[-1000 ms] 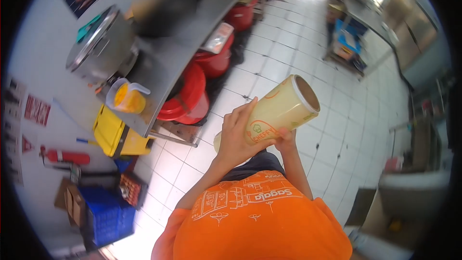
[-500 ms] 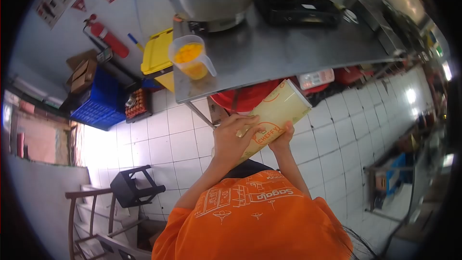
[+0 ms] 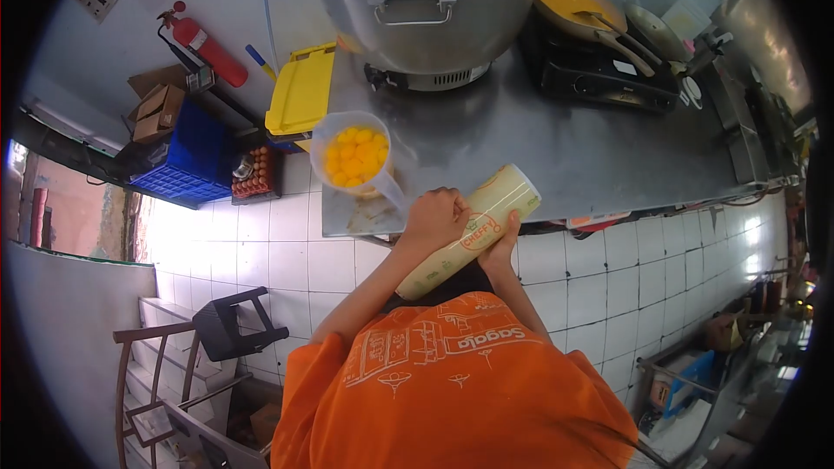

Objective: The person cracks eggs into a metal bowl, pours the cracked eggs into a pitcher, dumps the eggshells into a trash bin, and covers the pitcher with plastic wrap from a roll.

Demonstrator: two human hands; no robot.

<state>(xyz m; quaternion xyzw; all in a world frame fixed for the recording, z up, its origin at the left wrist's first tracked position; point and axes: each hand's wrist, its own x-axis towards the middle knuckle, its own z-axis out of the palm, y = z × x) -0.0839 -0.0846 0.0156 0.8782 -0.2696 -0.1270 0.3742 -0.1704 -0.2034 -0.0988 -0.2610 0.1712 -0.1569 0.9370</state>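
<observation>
A thick yellowish roll of film with orange "CHEFFY" print [image 3: 452, 260] is tilted in front of my orange shirt, over the front edge of the steel table. My right hand [image 3: 501, 243] grips its far right part from underneath, the thumb on its side. On the roll's upper left side rests my left hand [image 3: 437, 215], its fingers curled together against the surface; whether they pinch any film is too small to make out. Just left of that hand a clear jug [image 3: 356, 156] of egg yolks stands at the table's left corner.
The steel table [image 3: 486, 143] carries a large lidded metal cooker [image 3: 421, 22] and a black stove [image 3: 599, 78] with a pan. A yellow bin [image 3: 300, 95], blue crate [image 3: 184, 156], egg trays [image 3: 256, 175] and black stool [image 3: 234, 321] are at the left.
The view has turned and come closer to the table, with the jug now beside my left hand. My left fingers, earlier spread on the roll, have curled in.
</observation>
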